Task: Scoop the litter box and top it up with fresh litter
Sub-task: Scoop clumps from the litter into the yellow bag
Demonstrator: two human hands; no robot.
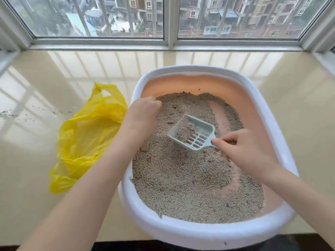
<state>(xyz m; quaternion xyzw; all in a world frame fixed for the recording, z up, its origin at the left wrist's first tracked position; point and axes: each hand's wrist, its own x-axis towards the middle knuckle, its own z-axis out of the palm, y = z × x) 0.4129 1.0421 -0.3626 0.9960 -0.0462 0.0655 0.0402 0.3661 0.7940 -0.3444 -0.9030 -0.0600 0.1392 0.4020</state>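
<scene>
Two bare hands are at work inside a white-rimmed litter box [181,230] with a peach-coloured inner tub, which sits on a glossy cream window ledge [45,73], its near end reaching the ledge's front edge. The right hand [248,151] holds the handle of a pale blue slotted scoop [192,134], thumb and fingers curled round it; the grip itself is mostly hidden under the hand. The scoop is tilted over the middle of the box with a small heap of grey litter [181,183] in its front part. A curved stripe of bare peach floor shows through the litter along the right side.

The left hand [145,109] is at the far left side of the box, knuckles up and fingers curled under, touching the litter just inside the rim. I cannot tell whether it grips anything.

A crumpled yellow plastic bag [87,134] lies on the ledge just beside the left wall of the box, its mouth open. A few loose grains [27,115] are scattered further left. Behind the ledge runs a barred window [168,19].
</scene>
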